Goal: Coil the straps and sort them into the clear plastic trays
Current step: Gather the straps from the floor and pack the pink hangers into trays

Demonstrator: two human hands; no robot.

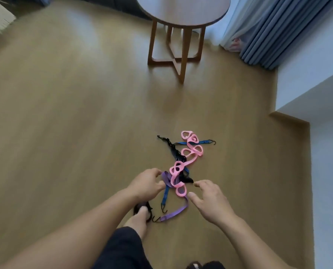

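Barely begun: straps tangled on floor, no tray in sight

Step in hand, as I judge it: pulling one strap free of the heap, ahead of any coiling. Nothing coiled, nothing sorted.

Heap lies on the floor [64, 113], near the person, a little right of centre. Pink strap [173, 179], a chain of loops, runs from far right to near and lies over the rest. Black cord [172, 147] trails out toward the far left. Blue strap [164, 197] shows just near of the pink, hook at its near end. Another blue length with a hook pokes out far right; same strap or a second one, cannot tell. Purple strap [178, 211] curves along the near edge, hook at its near-left end.

Left hand [146, 184]: fingers curled, thumb and fingers pinching the far fold of the purple strap, beside the pink. Right hand [210, 202]: released, fingers spread, holding nothing, just right of the nearest pink loop. Whether a fingertip touches it, cannot tell.

Foot [138, 218] near left, resting on something dark; too blurred to name.

Table [181, 10] stands well off at the far side. Trays not in view.

Next move, by my reading: purple seems to pass under the pink, so lifting it would drag the pink along. Right hand should pin or lift the pink while the left draws purple out. Hooks may snag the black cord, so ease it out, no yanking. Coiling comes after that.
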